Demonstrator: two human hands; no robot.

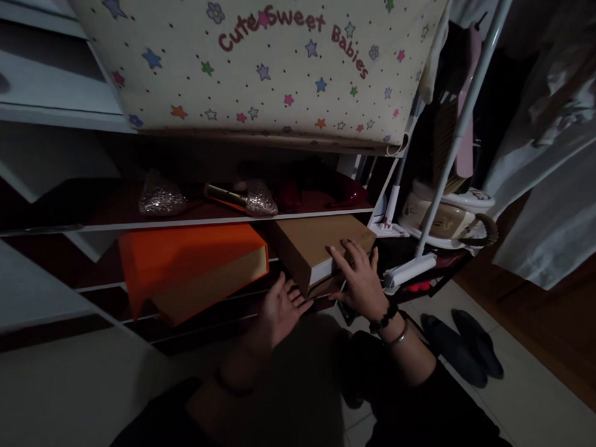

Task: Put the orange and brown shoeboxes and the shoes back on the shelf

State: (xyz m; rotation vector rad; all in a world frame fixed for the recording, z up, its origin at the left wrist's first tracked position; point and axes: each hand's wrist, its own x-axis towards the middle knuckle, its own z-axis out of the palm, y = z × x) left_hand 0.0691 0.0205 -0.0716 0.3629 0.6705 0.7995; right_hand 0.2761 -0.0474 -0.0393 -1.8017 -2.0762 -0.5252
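Note:
A brown cardboard box (322, 239) with a white side juts out of a low rack shelf. Over its right part lies my right hand (361, 280), fingers spread and touching the top, thumb near the front edge. Just left of the box's front corner, my left hand (284, 309) is open with the palm turned up and nothing in it. Left of these, an orange shoe box (191, 243) with a tan lower side sticks out of the same shelf, tilted. What lies inside either box is hidden.
Glittery shoes (163, 195) and dark red shoes (346, 192) sit on the shelf above. A printed cream storage bin (273, 68) overhangs them. At right stand a squeegee (410, 272), a decorated ceramic pot (439, 212) and hanging white cloth (546, 195). Dark shoes (461, 348) lie on the tiles.

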